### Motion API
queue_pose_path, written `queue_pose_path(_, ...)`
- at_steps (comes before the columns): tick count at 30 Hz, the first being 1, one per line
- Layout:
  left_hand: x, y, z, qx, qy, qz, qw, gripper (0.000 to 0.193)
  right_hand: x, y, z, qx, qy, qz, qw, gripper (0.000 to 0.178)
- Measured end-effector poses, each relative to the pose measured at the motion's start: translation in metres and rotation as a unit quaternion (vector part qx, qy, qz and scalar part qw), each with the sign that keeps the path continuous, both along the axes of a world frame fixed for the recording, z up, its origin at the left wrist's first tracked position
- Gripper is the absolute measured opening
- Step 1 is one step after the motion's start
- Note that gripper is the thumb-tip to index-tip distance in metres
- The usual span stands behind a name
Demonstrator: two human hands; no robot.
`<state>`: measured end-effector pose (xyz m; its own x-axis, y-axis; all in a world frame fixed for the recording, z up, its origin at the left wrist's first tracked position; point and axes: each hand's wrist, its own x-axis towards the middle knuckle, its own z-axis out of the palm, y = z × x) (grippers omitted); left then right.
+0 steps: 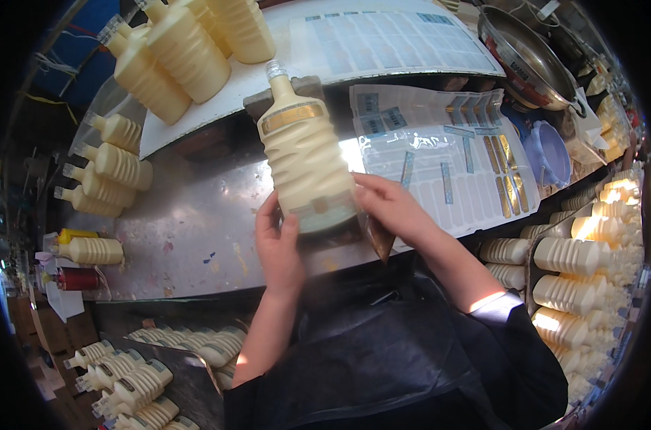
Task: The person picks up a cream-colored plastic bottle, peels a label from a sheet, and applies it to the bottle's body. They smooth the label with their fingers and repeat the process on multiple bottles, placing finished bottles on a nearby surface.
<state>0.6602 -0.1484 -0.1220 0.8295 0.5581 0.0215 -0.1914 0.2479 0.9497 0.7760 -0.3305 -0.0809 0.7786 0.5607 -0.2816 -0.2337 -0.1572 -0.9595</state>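
Observation:
A cream ribbed bottle [304,158] with a clear threaded neck is tilted over the worktable in front of me. A gold band [293,118] crosses its shoulder, and a greyish label strip lies near its base. My left hand [279,244] grips the lower left side, thumb on the front. My right hand [393,208] is closed at the lower right side, fingertips against the bottle. Beneath that hand a brown flat pointed piece [377,240] sticks out; its upper part is hidden. Behind the bottle's shoulder sits a dark grey block [311,87].
Decal sheets with blue and gold strips [447,158] lie right of the bottle. Several cream bottles [186,54] stand at the back left. More bottles fill the racks [565,294] at right and lower left. A purple basin [547,154] and metal pan [529,54] sit far right.

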Motion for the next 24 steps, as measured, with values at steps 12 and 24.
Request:
queue_pose_path(12, 0.003, -0.001, 0.013, 0.013, 0.038, -0.010, 0.999, 0.056, -0.049, 0.047, 0.050, -0.072, -0.387, 0.048, 0.918, 0.023)
queue_pose_path(24, 0.000, 0.001, 0.005, -0.012, 0.025, -0.038, 0.999, 0.064, -0.038, -0.007, -0.015, -0.048, -0.240, -0.130, 0.961, 0.029)
